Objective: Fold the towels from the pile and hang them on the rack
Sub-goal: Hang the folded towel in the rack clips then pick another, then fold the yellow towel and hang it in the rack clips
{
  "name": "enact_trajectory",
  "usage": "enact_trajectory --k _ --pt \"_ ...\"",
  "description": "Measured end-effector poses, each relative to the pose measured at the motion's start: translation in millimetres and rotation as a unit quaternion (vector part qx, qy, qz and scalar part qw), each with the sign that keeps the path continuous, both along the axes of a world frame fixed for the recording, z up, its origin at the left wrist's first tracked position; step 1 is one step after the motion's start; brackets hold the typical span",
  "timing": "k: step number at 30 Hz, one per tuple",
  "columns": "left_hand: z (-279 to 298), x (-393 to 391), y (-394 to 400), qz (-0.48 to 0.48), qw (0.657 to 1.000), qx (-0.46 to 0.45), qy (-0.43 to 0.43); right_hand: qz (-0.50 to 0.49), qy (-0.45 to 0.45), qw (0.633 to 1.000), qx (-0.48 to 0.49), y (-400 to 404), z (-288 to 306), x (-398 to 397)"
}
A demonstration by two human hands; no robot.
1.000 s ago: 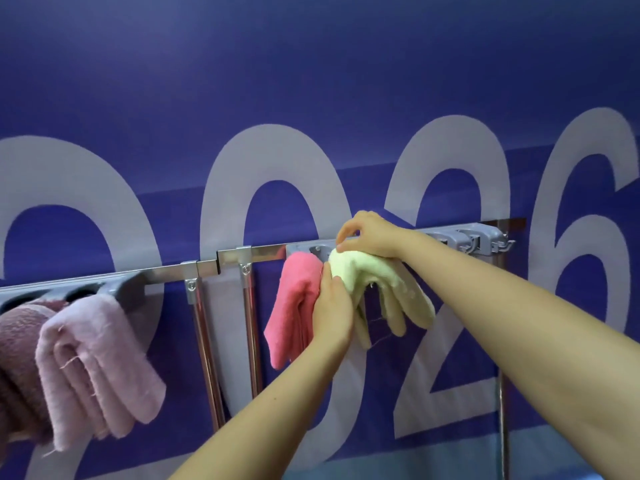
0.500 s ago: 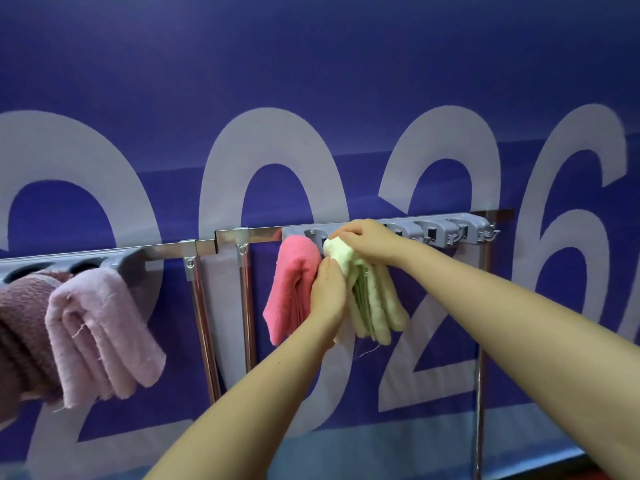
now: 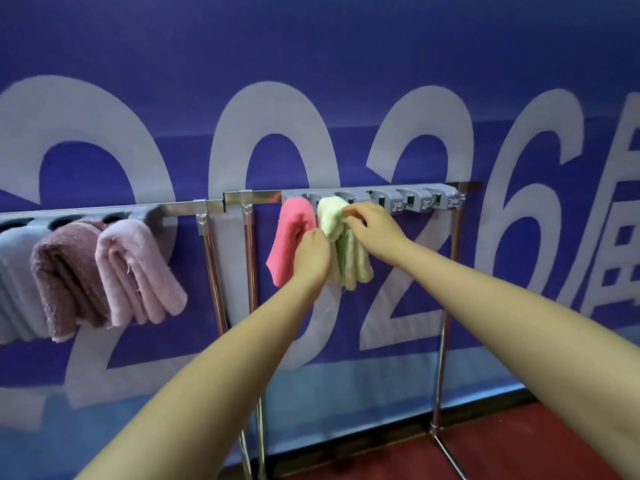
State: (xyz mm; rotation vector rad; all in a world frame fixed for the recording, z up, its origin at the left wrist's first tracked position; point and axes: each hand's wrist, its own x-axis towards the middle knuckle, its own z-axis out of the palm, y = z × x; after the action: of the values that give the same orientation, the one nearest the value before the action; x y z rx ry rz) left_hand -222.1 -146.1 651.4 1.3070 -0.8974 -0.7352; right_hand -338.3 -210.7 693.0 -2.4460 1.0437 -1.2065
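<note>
At the left edge of the frame I saw three folded towels (image 3: 104,271) draped from the grey rack (image 3: 420,199), spaced one per slot. In the centre a pink towel (image 3: 289,240) hung beside the pale green towel (image 3: 341,247). My left hand (image 3: 311,256) pressed against the green folds, steadying them; its fingers were hidden, so I couldn't tell their grip. My right hand (image 3: 372,226) pinched the green top edge, probably seating it in the holder.
</note>
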Motion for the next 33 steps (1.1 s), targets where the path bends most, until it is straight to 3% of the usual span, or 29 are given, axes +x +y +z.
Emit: enact_trajectory --k 2,5,11,14,18,21,26,33 --pt "6 -6 21 0.001 1.0 -0.008 -0.007 -0.02 -0.007 1.0 -0.011 17 -13 -9" --pt "-16 -11 43 -0.016 1.0 -0.02 -0.014 -0.031 -0.047 0.997 0.047 40 -41 -17" --pt "-104 -19 97 -0.023 0.989 -0.016 -0.144 -0.007 -0.133 0.97 0.201 87 -135 -19" --pt "-167 -16 116 -0.05 0.981 0.031 -0.184 -0.001 -0.145 0.952 0.271 117 -204 -24" --pt "-262 -17 125 -0.025 0.989 0.141 -0.028 -0.039 -0.141 0.924 0.354 139 -307 -44" --pt "-336 -21 127 -0.003 0.968 0.241 0.073 -0.092 -0.134 0.89 0.425 152 -383 -65" --pt "-436 -29 134 -0.019 0.934 0.342 0.095 -0.186 -0.096 0.814 0.542 165 -501 -88" --pt "-552 -29 117 -0.06 0.885 0.462 0.021 -0.223 0.034 0.738 0.637 175 -632 -102"
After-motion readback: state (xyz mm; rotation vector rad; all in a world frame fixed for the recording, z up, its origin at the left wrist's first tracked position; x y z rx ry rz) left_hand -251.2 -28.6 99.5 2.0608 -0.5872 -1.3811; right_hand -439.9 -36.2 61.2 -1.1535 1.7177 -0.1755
